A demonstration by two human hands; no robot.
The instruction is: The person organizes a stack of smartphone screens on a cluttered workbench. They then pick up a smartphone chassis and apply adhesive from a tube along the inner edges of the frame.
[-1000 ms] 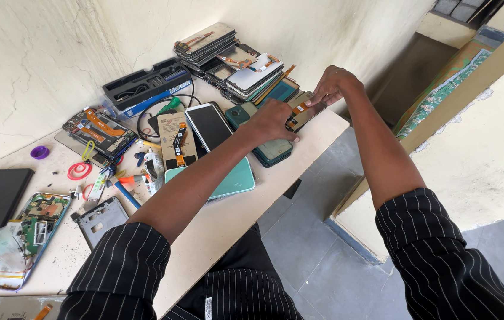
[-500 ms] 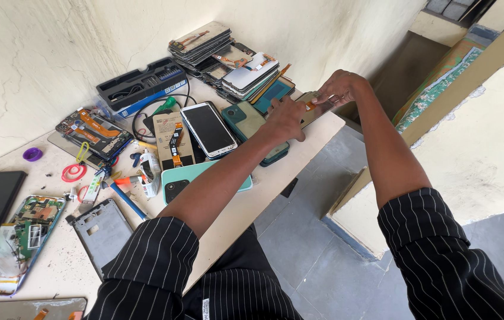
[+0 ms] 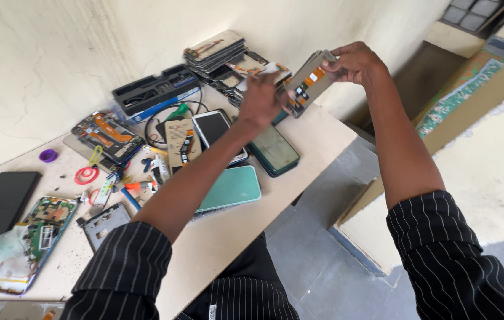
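Both hands are holding an opened phone body (image 3: 307, 83) up in the air, above the far end of the table (image 3: 323, 133) and just beyond the dark green phone (image 3: 272, 149). The left hand (image 3: 262, 98) is closing its grip on the lower edge, the right hand (image 3: 354, 62) is pinching the upper end. It is looking light and stiff, yet fragile — exposed board and orange ribbon — so the bare frame edges are seeming the safest hold.
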